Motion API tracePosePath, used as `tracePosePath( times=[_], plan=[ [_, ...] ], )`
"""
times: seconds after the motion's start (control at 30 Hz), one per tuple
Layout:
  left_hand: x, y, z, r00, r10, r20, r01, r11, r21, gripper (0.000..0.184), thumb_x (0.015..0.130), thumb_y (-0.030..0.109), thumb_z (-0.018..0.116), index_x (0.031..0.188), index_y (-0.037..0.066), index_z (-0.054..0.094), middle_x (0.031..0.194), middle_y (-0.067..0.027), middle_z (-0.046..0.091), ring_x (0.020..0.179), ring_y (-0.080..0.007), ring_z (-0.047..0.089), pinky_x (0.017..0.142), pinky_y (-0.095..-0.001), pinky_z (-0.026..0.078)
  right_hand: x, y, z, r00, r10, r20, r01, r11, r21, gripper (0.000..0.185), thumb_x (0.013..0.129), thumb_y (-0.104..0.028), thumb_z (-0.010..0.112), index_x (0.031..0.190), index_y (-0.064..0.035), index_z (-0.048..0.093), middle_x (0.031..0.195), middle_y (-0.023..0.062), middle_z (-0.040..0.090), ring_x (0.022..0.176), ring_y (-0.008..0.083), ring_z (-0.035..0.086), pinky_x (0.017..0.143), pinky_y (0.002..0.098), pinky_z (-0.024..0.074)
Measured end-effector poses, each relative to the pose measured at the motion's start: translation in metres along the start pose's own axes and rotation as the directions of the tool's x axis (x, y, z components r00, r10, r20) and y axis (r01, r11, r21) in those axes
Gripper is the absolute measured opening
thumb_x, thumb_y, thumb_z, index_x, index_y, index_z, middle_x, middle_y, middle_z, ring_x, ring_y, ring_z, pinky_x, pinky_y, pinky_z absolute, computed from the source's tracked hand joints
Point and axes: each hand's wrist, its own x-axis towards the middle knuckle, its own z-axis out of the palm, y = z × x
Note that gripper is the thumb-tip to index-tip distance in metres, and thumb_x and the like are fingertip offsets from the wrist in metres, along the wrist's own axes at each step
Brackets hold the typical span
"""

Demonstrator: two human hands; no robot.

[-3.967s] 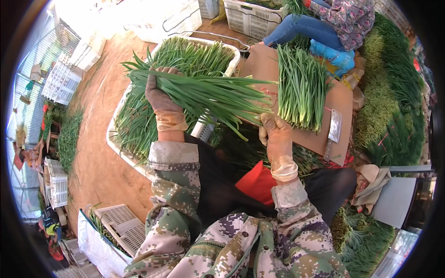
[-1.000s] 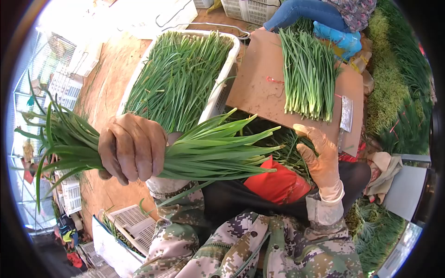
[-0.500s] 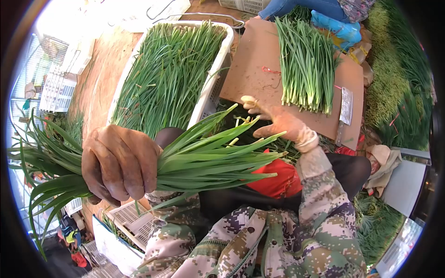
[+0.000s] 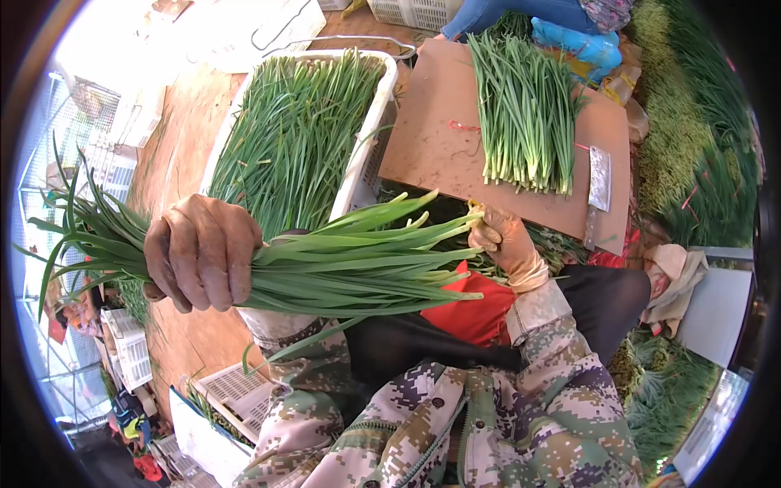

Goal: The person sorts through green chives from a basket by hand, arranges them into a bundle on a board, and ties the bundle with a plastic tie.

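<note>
My left hand is wrapped around a bunch of garlic chives, held sideways in front of me. Its leaves droop out to the left and its pale cut ends point right. At those ends, my gloved right hand is closed, thumb and fingers pinching the tip of a chive stalk. Beyond the bunch, more chives lie in a neat pile on a cardboard sheet, with a cleaver to the right of them.
A white crate full of chives stands ahead, left of the cardboard. Something red lies by my lap. Heaps of greens line the right side. Another person's jeans-clad leg is at the top. Plastic crates sit at lower left.
My right hand has gone from spread fingers to a pinch at the stem ends. My left hand and the bunch have risen slightly, and the view has shifted a little.
</note>
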Motion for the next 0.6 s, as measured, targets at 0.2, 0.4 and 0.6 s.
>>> tracePosePath(
  times=[0.2,0.4,0.6],
  plan=[
    [0.005,-0.009,0.002,0.926,0.262,-0.271,-0.261,0.964,0.039,0.027,0.088,0.011,0.063,0.064,0.005,0.055,0.051,-0.0087,0.057,0.038,-0.0161,0.056,0.034,-0.0268,0.049,-0.013,0.027,-0.041,0.963,0.211,-0.166,-0.222,0.284,-0.933,0.026,0.094,-0.025,0.057,0.106,-0.0039,0.067,0.084,0.0102,0.068,0.074,0.0213,0.063,0.074,0.0367,0.0514],
    [-0.025,0.014,-0.021,0.816,0.107,-0.569,-0.031,0.99,0.141,0.02,0.1,0.023,0.045,0.083,0.013,0.051,0.064,0.0015,0.051,0.051,-0.0109,0.052,0.053,-0.0288,0.048,-0.02,-0.009,-0.023,0.946,-0.291,-0.142,-0.17,-0.073,-0.983,0.045,0.093,-0.034,0.06,0.13,-0.0088,0.057,0.118,0.0183,0.065,0.108,0.0349,0.062,0.093,0.042,0.05],
    [-0.016,-0.015,-0.04,0.501,-0.045,-0.864,0.056,0.998,-0.02,0.029,0.101,0.024,0.048,0.075,0.014,0.04,0.064,0.0051,0.039,0.059,-0.0097,0.044,0.059,-0.0252,0.043,-0.061,-0.109,0.03,0.84,-0.53,0.117,0.339,0.343,-0.876,0.079,0.081,-0.049,0.072,0.141,-0.0043,0.046,0.137,0.0154,0.054,0.121,0.0251,0.055,0.103,0.0341,0.0438]
  ],
)
